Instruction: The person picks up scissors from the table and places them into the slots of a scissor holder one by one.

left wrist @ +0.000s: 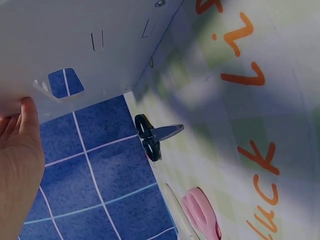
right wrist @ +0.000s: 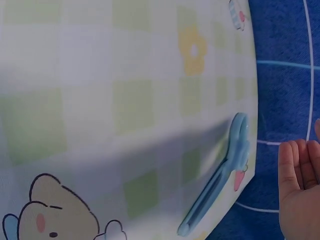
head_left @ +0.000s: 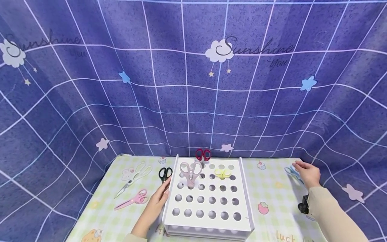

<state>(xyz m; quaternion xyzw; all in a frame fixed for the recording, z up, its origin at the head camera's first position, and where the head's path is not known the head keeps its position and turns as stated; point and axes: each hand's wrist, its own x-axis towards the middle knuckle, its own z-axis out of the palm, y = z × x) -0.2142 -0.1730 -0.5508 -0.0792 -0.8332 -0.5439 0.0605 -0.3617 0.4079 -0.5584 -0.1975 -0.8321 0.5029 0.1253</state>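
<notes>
A white rack point(head_left: 205, 205) with rows of round holes stands on the table. My left hand point(head_left: 155, 201) rests against its left side wall, near a cut-out seen in the left wrist view. Red scissors point(head_left: 203, 155), greyish-pink scissors point(head_left: 191, 172) and yellow scissors point(head_left: 222, 173) stand handles-up in the rack's holes. My right hand point(head_left: 309, 174) is over blue scissors point(head_left: 292, 170) at the table's far right. In the right wrist view, its loosely bent fingers point(right wrist: 295, 162) are apart from the blue scissors point(right wrist: 220, 172), which lie on the cloth.
Left of the rack lie black scissors point(head_left: 165, 173), cream-handled scissors point(head_left: 135, 178) and pink scissors point(head_left: 133, 200). A checked cloth point(head_left: 273, 201) covers the table. A blue grid curtain point(head_left: 193, 101) hangs behind and along the sides. A black wrist camera point(head_left: 304, 204) sits under the right sleeve.
</notes>
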